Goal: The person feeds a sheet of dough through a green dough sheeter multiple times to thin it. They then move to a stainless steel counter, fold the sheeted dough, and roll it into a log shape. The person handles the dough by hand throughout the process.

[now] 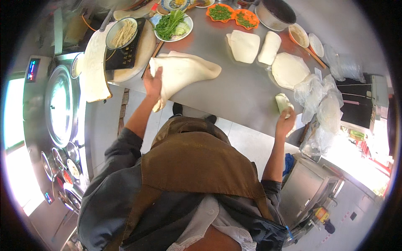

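My left hand (pixel 154 82) grips the left edge of a large thin sheet of dough (pixel 183 70), which lies partly folded on the steel table and hangs a little over its front edge. At the table's right end, my right hand (pixel 286 121) holds a small pale roll (pixel 282 102), which looks like dough. Beyond that hand lie a round dough piece (pixel 290 70), a folded oblong dough piece (pixel 269 48) and a wider folded one (pixel 243 46).
A white plate of leafy greens (pixel 172 25), orange dishes of chopped greens (pixel 220 13) and a metal pot (pixel 274 14) stand at the back. Left are a bowl of pale strips (pixel 122 33) and an induction cooker (pixel 127 58). Clear plastic bags (pixel 325 108) lie right.
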{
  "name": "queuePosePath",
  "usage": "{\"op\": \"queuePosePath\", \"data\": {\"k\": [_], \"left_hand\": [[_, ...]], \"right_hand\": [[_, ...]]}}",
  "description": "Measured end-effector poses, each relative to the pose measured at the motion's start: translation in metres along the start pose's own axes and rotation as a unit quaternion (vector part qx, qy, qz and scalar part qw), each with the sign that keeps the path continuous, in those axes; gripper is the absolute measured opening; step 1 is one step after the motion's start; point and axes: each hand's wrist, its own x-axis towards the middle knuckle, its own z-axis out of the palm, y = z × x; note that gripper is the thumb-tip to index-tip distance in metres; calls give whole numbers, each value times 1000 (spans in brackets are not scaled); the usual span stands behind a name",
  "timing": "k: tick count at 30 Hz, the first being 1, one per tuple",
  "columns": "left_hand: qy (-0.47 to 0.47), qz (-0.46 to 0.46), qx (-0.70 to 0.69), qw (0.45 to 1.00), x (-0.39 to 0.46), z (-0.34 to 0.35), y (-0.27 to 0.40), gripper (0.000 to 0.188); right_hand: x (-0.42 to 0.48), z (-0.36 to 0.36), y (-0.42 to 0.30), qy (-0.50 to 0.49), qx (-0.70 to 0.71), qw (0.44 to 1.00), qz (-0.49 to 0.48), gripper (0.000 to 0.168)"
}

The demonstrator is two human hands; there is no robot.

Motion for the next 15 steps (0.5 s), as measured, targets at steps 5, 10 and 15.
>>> {"op": "queuePosePath", "data": {"k": [5,10,15], "left_hand": [[-64,67,170,981,-70,-13,40,56],[-296,247,209,899,-113,-31,20,45],[-303,366,221,852,-128,-29,11,40]], "right_hand": [[-67,70,-73,-402,348,841,103,34],[-94,124,-204,-528,482,610,341,62],[-121,158,-255,-558,393,684,256,62]]}}
